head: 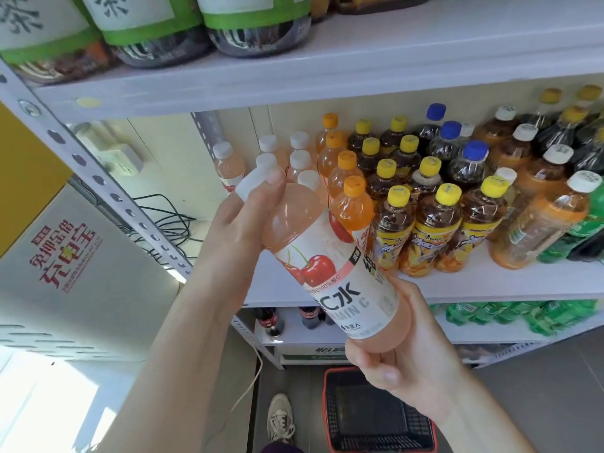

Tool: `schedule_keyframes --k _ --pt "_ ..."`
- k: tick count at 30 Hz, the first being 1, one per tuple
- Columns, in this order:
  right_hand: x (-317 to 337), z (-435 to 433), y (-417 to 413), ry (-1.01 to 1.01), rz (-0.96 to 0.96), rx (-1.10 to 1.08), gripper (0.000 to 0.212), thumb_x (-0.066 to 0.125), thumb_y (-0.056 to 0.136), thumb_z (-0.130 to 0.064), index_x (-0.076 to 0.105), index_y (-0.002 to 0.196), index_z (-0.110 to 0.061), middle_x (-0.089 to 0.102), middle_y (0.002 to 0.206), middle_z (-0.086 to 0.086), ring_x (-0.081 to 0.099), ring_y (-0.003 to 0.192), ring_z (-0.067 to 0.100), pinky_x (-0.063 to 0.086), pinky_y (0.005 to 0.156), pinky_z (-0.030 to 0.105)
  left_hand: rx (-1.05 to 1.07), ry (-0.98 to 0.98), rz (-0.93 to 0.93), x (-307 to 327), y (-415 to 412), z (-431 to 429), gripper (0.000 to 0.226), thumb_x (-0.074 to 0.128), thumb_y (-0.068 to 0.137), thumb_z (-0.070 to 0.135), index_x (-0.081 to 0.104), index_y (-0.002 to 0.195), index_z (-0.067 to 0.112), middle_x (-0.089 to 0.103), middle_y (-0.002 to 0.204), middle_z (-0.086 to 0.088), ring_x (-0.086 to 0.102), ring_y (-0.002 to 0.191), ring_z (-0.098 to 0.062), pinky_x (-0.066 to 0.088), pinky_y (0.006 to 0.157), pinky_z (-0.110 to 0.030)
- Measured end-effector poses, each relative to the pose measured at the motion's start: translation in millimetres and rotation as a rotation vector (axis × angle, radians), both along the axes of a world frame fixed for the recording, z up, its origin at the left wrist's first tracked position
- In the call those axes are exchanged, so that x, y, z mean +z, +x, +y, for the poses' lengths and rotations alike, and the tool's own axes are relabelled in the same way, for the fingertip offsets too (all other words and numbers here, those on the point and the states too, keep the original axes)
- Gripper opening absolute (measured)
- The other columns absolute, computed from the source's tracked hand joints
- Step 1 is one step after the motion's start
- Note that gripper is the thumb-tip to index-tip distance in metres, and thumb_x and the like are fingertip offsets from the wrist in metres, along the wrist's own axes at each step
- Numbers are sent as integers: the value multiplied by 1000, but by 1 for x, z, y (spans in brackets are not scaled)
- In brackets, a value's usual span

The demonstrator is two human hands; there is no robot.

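The left hand point(240, 220) wraps its fingers round the neck under the cap point(251, 185). The bottle point(330, 276), tilted before the shelf point(490, 284), looks full: weighty, smooth, slightly squeezable. The right hand point(402, 364) curls round its base, probably the surer hold.

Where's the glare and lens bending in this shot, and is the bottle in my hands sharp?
Head view: sunlight blows out the lower-left corner; the wide lens bows the upper shelf and slants the perforated upright; the cherry bottle, gripped by the left hand and right hand, shows a readable label with a faint glare streak on its shoulder.
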State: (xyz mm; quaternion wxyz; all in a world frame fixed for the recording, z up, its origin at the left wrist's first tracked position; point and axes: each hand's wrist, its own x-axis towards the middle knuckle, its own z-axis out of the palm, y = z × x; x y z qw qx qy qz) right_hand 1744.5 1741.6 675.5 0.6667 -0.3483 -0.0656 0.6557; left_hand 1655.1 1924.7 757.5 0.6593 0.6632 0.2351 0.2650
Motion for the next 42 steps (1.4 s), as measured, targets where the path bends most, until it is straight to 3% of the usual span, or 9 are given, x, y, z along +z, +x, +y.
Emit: schedule_keyframes --k 3,6,11,15,20,23,27,33,42 --pt "-4 1 3 4 -13 3 61 46 83 -64 68 96 -9 55 58 20 41 31 15 20 33 16 28 171 61 9 -6 6 35 59 88 52 72 88 20 72 75 11 67 68 -6 49 63 -18" --pt "-5 8 1 -53 -42 -57 60 53 83 -64 68 105 -10 60 75 22 45 42 17 26 35 19 99 329 106 14 -9 15 41 64 77 58 65 75 16 58 63 -5 52 59 -13 39 56 -29" --pt "-16 24 -10 -66 -217 -225 52 63 79 -44 61 125 -20 72 110 13 71 89 34 55 56 29 223 687 309 15 -15 20 42 63 76 63 60 75 22 56 58 0 42 47 -7 32 45 -22" --pt "-22 37 -16 -153 -378 -239 59 53 79 -56 60 120 -14 75 103 13 73 85 37 57 56 28 7 648 389 19 -26 29 43 67 74 69 61 87 29 43 52 9 34 45 -6 26 44 -16" --pt "-29 57 -17 -409 -799 -106 49 33 93 -60 62 107 -23 77 87 0 73 67 21 51 50 25 132 721 562 12 -28 36 46 57 73 73 58 89 29 45 47 11 42 45 -7 26 46 -19" --pt "-34 64 -8 -478 -1313 -112 28 47 98 -41 59 119 -28 66 100 -14 61 80 2 43 62 16 257 816 640 -1 -29 38 49 54 80 71 57 100 26 53 61 12 52 59 -7 34 53 -29" --pt "-18 73 1 -305 -1695 -350 31 61 90 -12 61 121 -17 59 103 -3 57 93 16 49 76 30 370 976 701 -30 -17 46 46 55 89 59 52 116 21 67 85 0 61 82 -30 39 64 -35" --pt "8 95 18 -255 -2019 -309 50 66 83 -4 51 130 -6 53 126 15 54 112 34 48 93 41 505 789 697 -65 24 97 42 60 94 40 49 125 13 66 112 -8 61 101 -33 33 70 -32" --pt "-4 120 27 -366 -2106 10 67 55 93 -16 21 151 -12 19 157 15 21 144 32 31 115 37 616 477 694 -99 72 160 43 61 94 29 48 130 8 57 125 -14 56 113 -33 40 82 -35"
